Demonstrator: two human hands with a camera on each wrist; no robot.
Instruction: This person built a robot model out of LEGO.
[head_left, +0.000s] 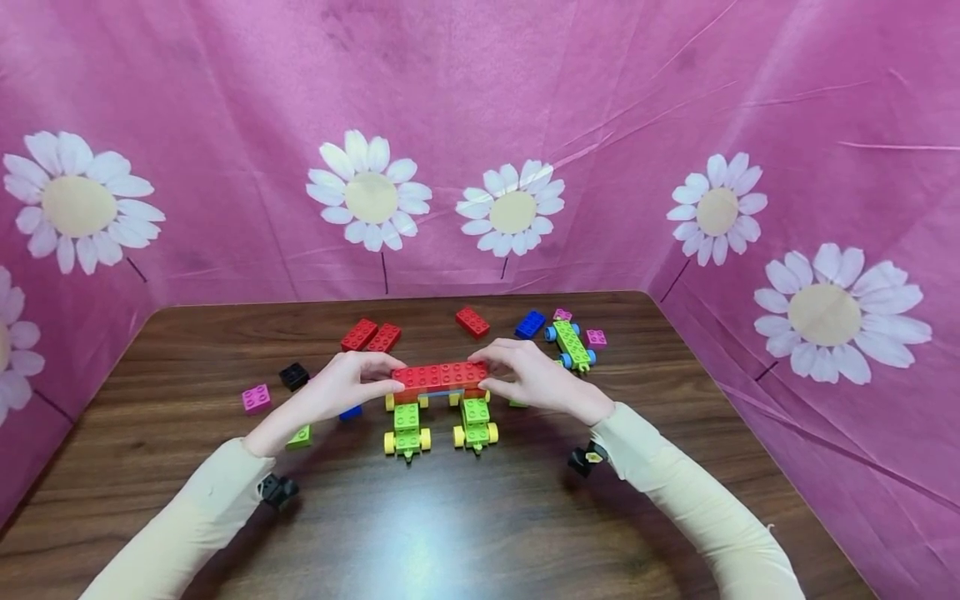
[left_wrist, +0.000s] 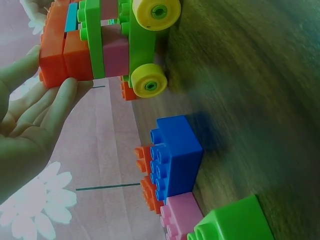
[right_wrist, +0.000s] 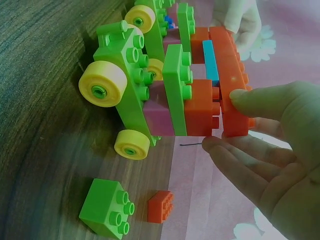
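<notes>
A long red toy brick (head_left: 440, 377) lies across the top of two wheeled builds. My left hand (head_left: 348, 387) pinches its left end and my right hand (head_left: 528, 375) its right end. Below stand the left green car base (head_left: 407, 442) and the right green car base (head_left: 476, 433), both on yellow wheels. In the right wrist view, a pink brick (right_wrist: 157, 107), a green plate (right_wrist: 175, 90) and a short red brick (right_wrist: 198, 107) are stacked on the near base. A narrow gap with studs showing separates that short brick from the long one. A light blue piece (right_wrist: 211, 60) sits beneath the long brick.
Behind are several red bricks (head_left: 472, 322), a blue brick (head_left: 530, 324) and a green car base with blue wheels (head_left: 572, 343). To the left lie a black brick (head_left: 294, 376), a pink brick (head_left: 257, 398) and a green brick (head_left: 299, 437). A flowered pink cloth (head_left: 450, 275) borders the table (head_left: 570, 533).
</notes>
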